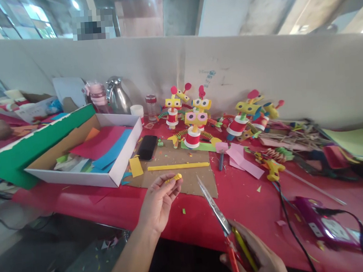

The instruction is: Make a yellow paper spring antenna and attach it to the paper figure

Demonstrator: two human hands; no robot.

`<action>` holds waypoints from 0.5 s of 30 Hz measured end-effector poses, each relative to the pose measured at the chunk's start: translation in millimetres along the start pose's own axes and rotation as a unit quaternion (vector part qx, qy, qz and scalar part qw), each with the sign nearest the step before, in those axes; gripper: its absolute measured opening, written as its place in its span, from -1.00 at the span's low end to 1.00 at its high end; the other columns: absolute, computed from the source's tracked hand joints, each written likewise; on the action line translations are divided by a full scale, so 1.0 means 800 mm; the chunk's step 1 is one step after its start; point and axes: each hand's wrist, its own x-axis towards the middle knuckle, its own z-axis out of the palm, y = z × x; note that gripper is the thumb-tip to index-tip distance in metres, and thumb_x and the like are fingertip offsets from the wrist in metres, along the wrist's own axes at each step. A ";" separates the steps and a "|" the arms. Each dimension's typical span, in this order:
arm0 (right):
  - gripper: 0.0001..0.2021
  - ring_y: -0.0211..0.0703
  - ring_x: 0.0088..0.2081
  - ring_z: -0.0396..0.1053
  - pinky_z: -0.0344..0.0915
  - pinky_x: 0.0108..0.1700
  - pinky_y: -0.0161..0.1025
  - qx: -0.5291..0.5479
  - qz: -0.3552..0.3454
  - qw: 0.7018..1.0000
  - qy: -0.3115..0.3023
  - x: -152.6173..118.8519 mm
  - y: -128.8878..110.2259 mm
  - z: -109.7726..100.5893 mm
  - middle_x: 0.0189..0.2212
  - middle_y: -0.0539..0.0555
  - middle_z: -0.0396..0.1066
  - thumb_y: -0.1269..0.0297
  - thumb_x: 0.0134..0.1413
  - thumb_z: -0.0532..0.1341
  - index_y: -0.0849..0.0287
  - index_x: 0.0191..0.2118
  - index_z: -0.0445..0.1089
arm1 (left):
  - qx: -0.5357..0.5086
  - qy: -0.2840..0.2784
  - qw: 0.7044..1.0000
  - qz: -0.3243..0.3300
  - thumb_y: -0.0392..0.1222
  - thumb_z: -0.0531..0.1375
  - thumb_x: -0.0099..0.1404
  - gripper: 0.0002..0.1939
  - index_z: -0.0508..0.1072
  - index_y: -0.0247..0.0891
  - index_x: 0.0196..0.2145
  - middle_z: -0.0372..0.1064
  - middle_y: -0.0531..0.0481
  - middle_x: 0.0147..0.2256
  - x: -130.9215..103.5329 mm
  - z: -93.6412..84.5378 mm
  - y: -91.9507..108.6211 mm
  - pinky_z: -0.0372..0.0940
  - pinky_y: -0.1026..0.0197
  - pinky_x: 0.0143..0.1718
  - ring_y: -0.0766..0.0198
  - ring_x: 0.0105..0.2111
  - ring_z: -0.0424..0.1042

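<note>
Between the thumb and fingers of my left hand point(160, 199) is a small yellow folded paper spring point(174, 178), held above the cardboard mat. My right hand point(256, 250) grips a pair of scissors point(215, 210) with red and yellow handles, the blades pointing up and away, looking closed. A long yellow paper strip point(178, 166) lies across the cardboard mat point(187, 185) just beyond my left hand. Left of the strip rests a yellow paper rectangle point(136, 167). Behind the mat stand several paper-cup robot figures point(194, 136) with yellow heads and folded paper arms.
A white box point(105, 178) of coloured paper sits left, near a black phone point(147, 147). On the right lie pink paper pieces point(246, 163), a yellow glue gun point(274, 170) with its cord, and a purple power strip point(320, 217). A metal jug point(119, 96) stands by the partition.
</note>
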 end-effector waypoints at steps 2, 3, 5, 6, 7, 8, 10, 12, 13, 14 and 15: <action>-0.54 0.00 -0.19 0.52 0.46 -0.21 -0.28 -0.029 0.026 0.999 0.019 0.006 0.005 -0.006 -0.18 0.13 0.53 0.07 -0.06 0.24 0.16 -0.02 0.36 | 0.016 0.008 1.000 0.003 -0.32 0.33 0.03 -0.81 0.49 -0.27 -0.33 0.52 -0.02 -0.29 0.001 -0.002 -0.003 0.28 0.24 -0.13 0.33 -0.28 0.48; -0.55 -0.01 -0.22 0.53 0.47 -0.25 -0.28 -0.045 0.049 0.997 0.028 0.009 0.010 -0.010 -0.20 0.12 0.54 0.06 -0.03 0.20 0.14 -0.01 0.35 | 0.029 0.011 0.999 0.008 -0.29 0.33 0.04 -0.81 0.48 -0.27 -0.33 0.52 -0.02 -0.30 0.001 -0.004 -0.004 0.28 0.24 -0.14 0.33 -0.30 0.48; -0.55 -0.04 -0.31 0.54 0.45 -0.37 -0.28 -0.074 0.098 0.991 0.044 0.018 0.023 -0.018 -0.25 0.09 0.54 0.05 0.01 0.14 0.11 0.01 0.30 | 0.069 0.017 0.997 0.029 -0.24 0.33 0.04 -0.83 0.49 -0.26 -0.35 0.51 -0.01 -0.34 0.003 -0.008 -0.006 0.29 0.22 -0.15 0.33 -0.33 0.47; -0.56 -0.05 -0.36 0.53 0.43 -0.40 -0.26 -0.088 0.110 0.989 0.047 0.023 0.030 -0.021 -0.28 0.08 0.54 0.05 0.03 0.12 0.10 0.02 0.28 | 0.105 0.020 0.993 0.045 -0.22 0.33 0.05 -0.84 0.49 -0.25 -0.36 0.50 0.00 -0.36 0.006 -0.010 -0.005 0.29 0.21 -0.16 0.32 -0.35 0.47; -0.57 -0.05 -0.38 0.52 0.42 -0.40 -0.24 -0.104 0.115 0.987 0.049 0.029 0.037 -0.023 -0.29 0.09 0.52 0.05 0.04 0.09 0.10 0.02 0.26 | 0.156 0.022 0.985 0.065 -0.21 0.32 0.06 -0.86 0.51 -0.24 -0.36 0.49 0.00 -0.38 0.009 -0.012 -0.004 0.28 0.21 -0.16 0.30 -0.35 0.46; -0.57 -0.03 -0.39 0.51 0.41 -0.38 -0.19 -0.126 0.112 0.984 0.050 0.036 0.043 -0.024 -0.29 0.10 0.51 0.04 0.05 0.07 0.12 0.01 0.25 | 0.219 0.020 0.971 0.090 -0.21 0.31 0.06 -0.87 0.52 -0.22 -0.37 0.49 0.00 -0.38 0.013 -0.012 -0.001 0.28 0.20 -0.17 0.28 -0.36 0.46; -0.56 0.03 -0.37 0.48 0.39 -0.31 -0.08 -0.180 0.101 0.976 0.066 0.051 0.054 -0.023 -0.27 0.18 0.48 0.05 0.07 0.02 0.19 0.01 0.24 | 0.370 -0.006 0.915 0.159 -0.25 0.29 0.08 -0.89 0.56 -0.19 -0.36 0.50 -0.05 -0.35 0.025 -0.011 0.008 0.26 0.20 -0.17 0.21 -0.32 0.45; -0.54 0.09 -0.36 0.47 0.37 -0.32 -0.05 -0.237 0.112 0.962 0.070 0.065 0.060 -0.019 -0.29 0.25 0.46 0.08 0.08 0.01 0.28 0.02 0.23 | 0.481 -0.059 0.840 0.242 -0.32 0.27 0.08 -0.83 0.58 -0.12 -0.35 0.50 -0.05 -0.29 0.042 -0.006 0.020 0.21 0.21 -0.10 0.16 -0.24 0.43; -0.54 0.11 -0.35 0.47 0.36 -0.33 -0.05 -0.261 0.125 0.955 0.064 0.071 0.061 -0.017 -0.30 0.27 0.46 0.11 0.11 0.00 0.31 0.03 0.22 | 0.517 -0.090 0.810 0.260 -0.35 0.26 0.07 -0.77 0.58 -0.09 -0.32 0.51 -0.04 -0.31 0.052 -0.003 0.025 0.21 0.21 -0.12 0.16 -0.27 0.43; -0.56 0.11 -0.34 0.47 0.35 -0.33 -0.07 -0.282 0.135 0.948 0.057 0.076 0.060 -0.016 -0.31 0.28 0.46 0.13 0.12 0.00 0.32 0.03 0.23 | 0.551 -0.128 0.781 0.266 -0.39 0.26 0.05 -0.71 0.57 -0.07 -0.29 0.51 -0.03 -0.35 0.063 0.000 0.028 0.22 0.21 -0.16 0.16 -0.32 0.43; -0.57 0.11 -0.33 0.47 0.35 -0.34 -0.09 -0.298 0.143 0.943 0.047 0.080 0.058 -0.015 -0.31 0.29 0.46 0.15 0.14 0.00 0.33 0.03 0.23 | 0.582 -0.165 0.749 0.272 -0.42 0.25 0.04 -0.66 0.56 -0.06 -0.24 0.50 -0.02 -0.40 0.075 0.003 0.031 0.23 0.20 -0.18 0.17 -0.38 0.42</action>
